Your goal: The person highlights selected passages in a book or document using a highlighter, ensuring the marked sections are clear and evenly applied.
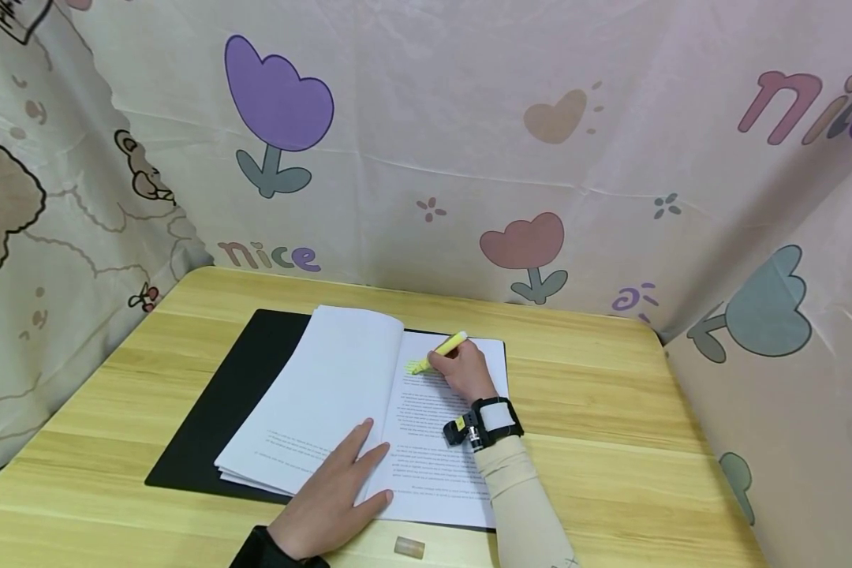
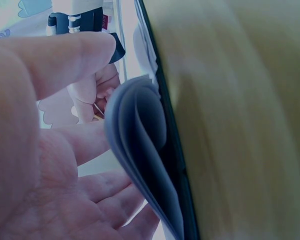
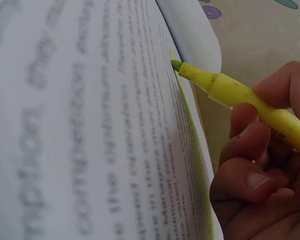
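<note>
My right hand (image 1: 466, 371) holds a yellow highlighter (image 3: 235, 97), its tip touching the upper lines of the printed right page (image 1: 440, 473). Yellow-green marking (image 1: 413, 368) shows on those lines. Fingers and thumb are wrapped around the barrel in the right wrist view. My left hand (image 1: 336, 493) rests with spread fingers across the lower inner part of the open pages, near the fold. From the left wrist view, the curled page stack (image 2: 135, 120) is seen edge-on beside that hand. The left page (image 1: 326, 386) is mostly blank, with a few printed lines low down.
Under the pages lies a black folder (image 1: 220, 418) on the wooden table (image 1: 596, 442). A small brownish block (image 1: 409, 547), its kind unclear, sits at the near edge. Patterned curtains (image 1: 412, 118) hang behind and at both sides. A wrist camera (image 1: 457, 430) is strapped on the right wrist.
</note>
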`<state>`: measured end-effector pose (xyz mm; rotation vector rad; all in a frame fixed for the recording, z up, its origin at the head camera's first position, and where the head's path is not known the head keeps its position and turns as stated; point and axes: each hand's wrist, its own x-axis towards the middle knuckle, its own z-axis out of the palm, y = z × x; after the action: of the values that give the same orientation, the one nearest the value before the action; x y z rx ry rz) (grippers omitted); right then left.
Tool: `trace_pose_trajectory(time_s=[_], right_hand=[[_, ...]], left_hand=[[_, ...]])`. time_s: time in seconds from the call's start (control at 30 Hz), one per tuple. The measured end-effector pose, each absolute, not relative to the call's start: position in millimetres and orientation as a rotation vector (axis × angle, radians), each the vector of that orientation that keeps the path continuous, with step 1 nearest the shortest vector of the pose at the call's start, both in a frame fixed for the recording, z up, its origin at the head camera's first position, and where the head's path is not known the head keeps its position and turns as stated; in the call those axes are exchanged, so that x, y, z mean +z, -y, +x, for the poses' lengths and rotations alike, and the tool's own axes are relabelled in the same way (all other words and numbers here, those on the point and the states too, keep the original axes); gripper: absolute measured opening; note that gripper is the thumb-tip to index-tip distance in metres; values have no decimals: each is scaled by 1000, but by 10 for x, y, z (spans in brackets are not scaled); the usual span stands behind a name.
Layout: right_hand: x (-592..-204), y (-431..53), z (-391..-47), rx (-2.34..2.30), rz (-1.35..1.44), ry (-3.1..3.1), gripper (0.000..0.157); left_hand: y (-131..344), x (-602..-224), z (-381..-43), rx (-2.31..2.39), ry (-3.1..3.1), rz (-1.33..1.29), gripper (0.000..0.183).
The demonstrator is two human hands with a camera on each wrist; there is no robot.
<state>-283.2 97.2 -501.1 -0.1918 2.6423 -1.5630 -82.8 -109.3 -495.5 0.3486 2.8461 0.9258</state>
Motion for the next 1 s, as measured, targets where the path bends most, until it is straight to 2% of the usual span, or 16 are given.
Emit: trace_pose_trajectory(time_s=[1.0], right_hand=[[-4999, -1004, -2843, -1525, -161, -2683, 16]], left_hand=[[1093, -4964, -839, 921, -2842, 342, 67]])
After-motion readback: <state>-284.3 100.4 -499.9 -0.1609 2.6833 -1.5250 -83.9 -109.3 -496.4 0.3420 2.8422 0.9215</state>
